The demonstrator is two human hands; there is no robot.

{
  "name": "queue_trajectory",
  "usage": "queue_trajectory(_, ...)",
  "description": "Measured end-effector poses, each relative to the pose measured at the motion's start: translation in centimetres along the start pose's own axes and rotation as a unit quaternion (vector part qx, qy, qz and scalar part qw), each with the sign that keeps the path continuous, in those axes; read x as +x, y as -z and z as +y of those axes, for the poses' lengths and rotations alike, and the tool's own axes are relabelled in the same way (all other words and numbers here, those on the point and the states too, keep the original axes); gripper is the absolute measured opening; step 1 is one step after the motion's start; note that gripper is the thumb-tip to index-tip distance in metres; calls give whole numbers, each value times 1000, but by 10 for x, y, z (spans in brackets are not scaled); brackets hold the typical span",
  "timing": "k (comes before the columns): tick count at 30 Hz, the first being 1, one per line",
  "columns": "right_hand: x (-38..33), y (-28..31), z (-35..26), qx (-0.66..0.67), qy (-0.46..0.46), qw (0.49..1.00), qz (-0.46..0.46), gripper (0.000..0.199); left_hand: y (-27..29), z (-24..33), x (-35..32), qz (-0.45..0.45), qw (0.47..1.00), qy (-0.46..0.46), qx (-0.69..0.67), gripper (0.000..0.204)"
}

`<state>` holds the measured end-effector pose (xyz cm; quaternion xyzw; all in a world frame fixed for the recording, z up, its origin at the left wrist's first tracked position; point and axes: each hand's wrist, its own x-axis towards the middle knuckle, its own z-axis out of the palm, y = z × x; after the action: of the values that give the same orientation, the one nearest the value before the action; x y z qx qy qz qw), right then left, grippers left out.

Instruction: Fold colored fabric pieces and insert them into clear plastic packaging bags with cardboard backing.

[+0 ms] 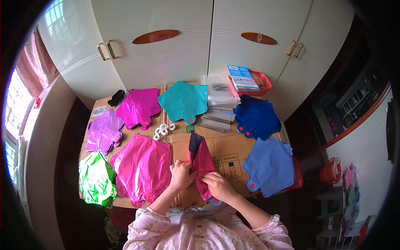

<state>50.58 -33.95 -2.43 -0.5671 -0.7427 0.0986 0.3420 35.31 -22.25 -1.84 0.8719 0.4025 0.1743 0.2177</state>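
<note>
Both my hands hold a folded stack of flat foil balloons (201, 160), magenta on top with dark blue showing at its far end, lying lengthwise on the cardboard work surface (227, 150). My left hand (181, 173) pinches its left edge. My right hand (217, 185) grips its near end, fingers curled over the foil. A pile of pink foil balloons (143, 166) lies just left of my left hand.
Piles of flat foil balloons ring the cardboard: green (97, 179), purple (104, 131), magenta (138, 107), teal (183, 100), dark blue (257, 117), light blue (270, 164). White tape rolls (163, 130), clear packets (221, 93), a red basket (258, 83) and white cupboard doors (200, 41) stand behind.
</note>
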Motion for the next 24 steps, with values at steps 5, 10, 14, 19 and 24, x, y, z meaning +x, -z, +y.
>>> queue_trajectory(5,2,-12,-3,-62,-26,997,22,26,-1,-1,0,3,1000,-2,-4,26)
queue_trajectory(10,2,-8,-8,-89,-2,996,-1,26,1,0,0,0,1000,3,-15,26)
queue_trajectory(14,2,-6,-7,-101,22,995,7,27,0,0,1,-1,1000,8,-15,27)
queue_trajectory(19,-1,-12,-6,-131,-16,990,43,28,0,0,0,7,1000,-8,-13,27)
queue_trajectory(24,0,-11,-10,-165,-55,983,52,33,-9,-7,-5,78,993,-81,-31,27)
